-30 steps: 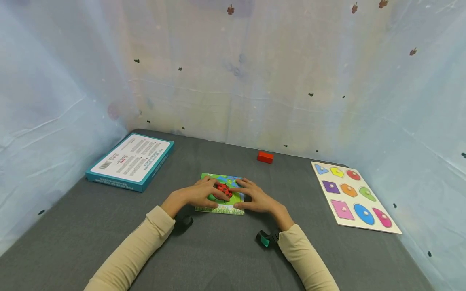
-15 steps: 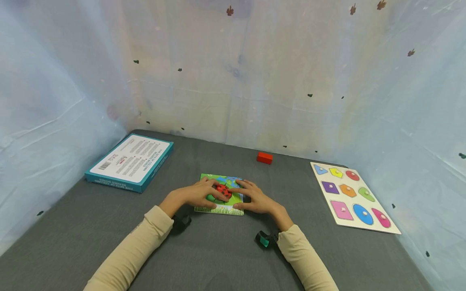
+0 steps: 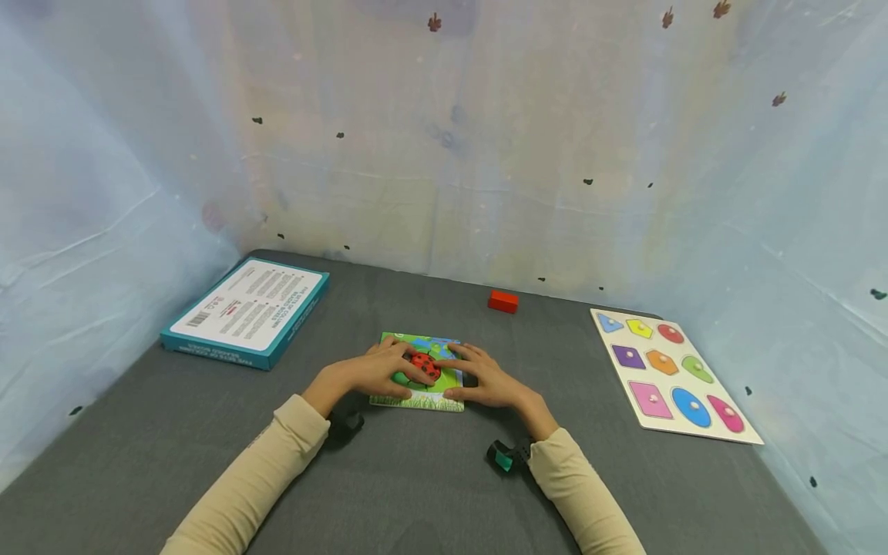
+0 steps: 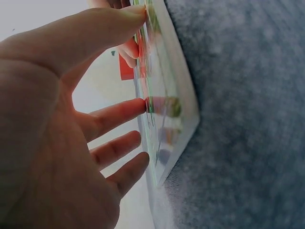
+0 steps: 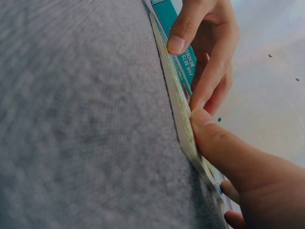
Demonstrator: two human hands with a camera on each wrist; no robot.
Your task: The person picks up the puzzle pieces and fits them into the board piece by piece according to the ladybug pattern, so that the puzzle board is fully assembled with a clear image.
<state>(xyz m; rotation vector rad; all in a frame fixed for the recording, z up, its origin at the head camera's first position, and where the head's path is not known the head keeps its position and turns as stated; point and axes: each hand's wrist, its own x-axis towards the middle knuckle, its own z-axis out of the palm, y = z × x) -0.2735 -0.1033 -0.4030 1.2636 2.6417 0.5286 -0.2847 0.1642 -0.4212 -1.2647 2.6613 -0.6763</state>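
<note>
A small square picture board (image 3: 416,401), green with a red ladybug (image 3: 426,365) in its middle, lies flat on the grey table. My left hand (image 3: 375,373) rests on its left side with fingers spread; in the left wrist view, the left hand's fingertips (image 4: 138,106) touch the glossy surface. From the right, my right hand (image 3: 491,383) rests on the board likewise. The right thumb (image 5: 205,125) presses near the front edge in the right wrist view. Both hands partly cover the picture, and neither is curled round the board.
At the back left lies a teal box (image 3: 243,304) with a white printed label. A red block (image 3: 502,301) sits behind the board. To the right is a cream board of knobbed shapes (image 3: 648,424). Pale curtains (image 3: 430,154) surround the table (image 3: 395,486).
</note>
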